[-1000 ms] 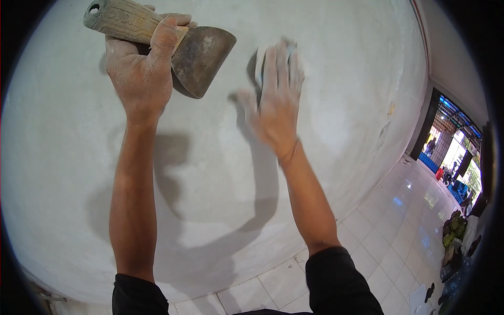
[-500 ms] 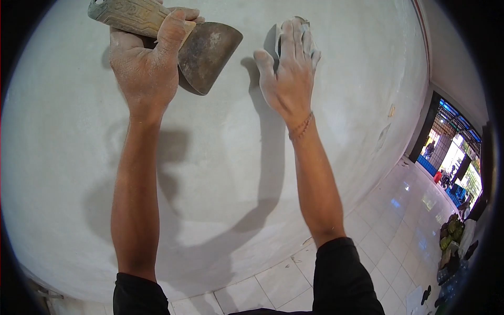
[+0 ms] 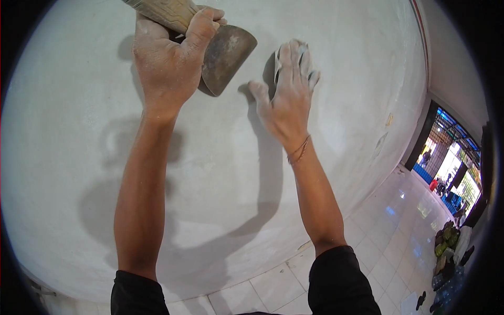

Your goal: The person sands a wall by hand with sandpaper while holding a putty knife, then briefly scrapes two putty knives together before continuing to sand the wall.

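My left hand (image 3: 170, 65), dusted with white powder, is closed around the worn handle of a putty knife (image 3: 228, 58). Its wide, dark, stained blade points down and right in front of the wall (image 3: 220, 152). To the right of the blade, my right hand (image 3: 286, 97) lies nearly flat with whitened fingers and the thumb spread out. Beneath those fingers a dusty folded piece of sandpaper (image 3: 277, 65) is pressed against the wall; most of it is hidden. Both arms cast shadows on the pale, smooth surface.
A glossy tiled floor (image 3: 367, 236) runs along the wall's foot and off to the right. Green and brown husked fruit or coconuts (image 3: 446, 239) are piled at the right edge, near dark sandals (image 3: 421, 300). Farther back is a bright barred doorway (image 3: 446, 157).
My left hand has shifted right with the putty knife, bringing the blade nearer my right hand. My right hand has slid down the wall a little with the sandpaper.
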A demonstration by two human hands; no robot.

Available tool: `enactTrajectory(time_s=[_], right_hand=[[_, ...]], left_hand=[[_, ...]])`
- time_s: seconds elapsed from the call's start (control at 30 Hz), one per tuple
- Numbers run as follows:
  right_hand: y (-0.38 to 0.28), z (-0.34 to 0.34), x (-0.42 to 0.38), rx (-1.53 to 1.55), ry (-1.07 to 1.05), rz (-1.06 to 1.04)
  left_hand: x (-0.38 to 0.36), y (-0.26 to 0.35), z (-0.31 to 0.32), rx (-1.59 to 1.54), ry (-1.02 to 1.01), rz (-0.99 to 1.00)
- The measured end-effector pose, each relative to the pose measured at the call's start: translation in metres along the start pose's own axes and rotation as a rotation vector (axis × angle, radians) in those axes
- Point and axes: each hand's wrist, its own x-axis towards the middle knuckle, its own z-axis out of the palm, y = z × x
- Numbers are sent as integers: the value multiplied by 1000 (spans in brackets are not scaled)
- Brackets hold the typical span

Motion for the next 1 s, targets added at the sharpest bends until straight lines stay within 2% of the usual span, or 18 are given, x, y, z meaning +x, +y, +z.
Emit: enactTrajectory(time_s=[0.03, 0.07, 0.13, 0.17, 0.3, 0.37, 0.43, 0.47, 0.57, 0.67, 0.77, 0.83, 0.87, 0.93, 1.0], right_hand=[[4, 2, 13, 2, 20, -19], [2, 2, 8, -1, 14, -9], [-6, 2, -3, 41, 15, 25], [-14, -1, -21, 75, -16, 15], [-12, 2, 0, 51, -28, -13], [-5, 7, 18, 146, 16, 33], [-11, 4, -7, 119, 2, 20], [-14, 3, -18, 92, -10, 20], [-5, 6, -4, 46, 12, -35], [7, -4, 24, -11, -74, -33], [-13, 10, -1, -9, 24, -6], [-13, 10, -6, 39, 44, 16], [-8, 12, 10, 38, 53, 11], [3, 10, 36, 87, 85, 0], [2, 9, 37, -3, 77, 12]], left_hand=[[2, -1, 1, 124, -20, 58], [0, 0, 3, 120, -29, 53], [0, 2, 6, -132, 53, -32], [0, 2, 4, -127, 47, -28], [4, -2, -3, 34, 12, 42], [2, -1, 0, 100, 0, 54], [1, 1, 3, -145, 20, -34], [1, 0, 1, -143, 18, -34], [3, -3, -1, 36, -11, 73], [-1, 1, 4, -56, 16, -57], [2, 4, 2, -173, 9, -72], [7, 14, 6, -110, 146, -156], [8, 11, 4, -111, 149, -147], [2, 6, 1, -4, 5, -71], [1, 2, 1, -58, 25, -58]])
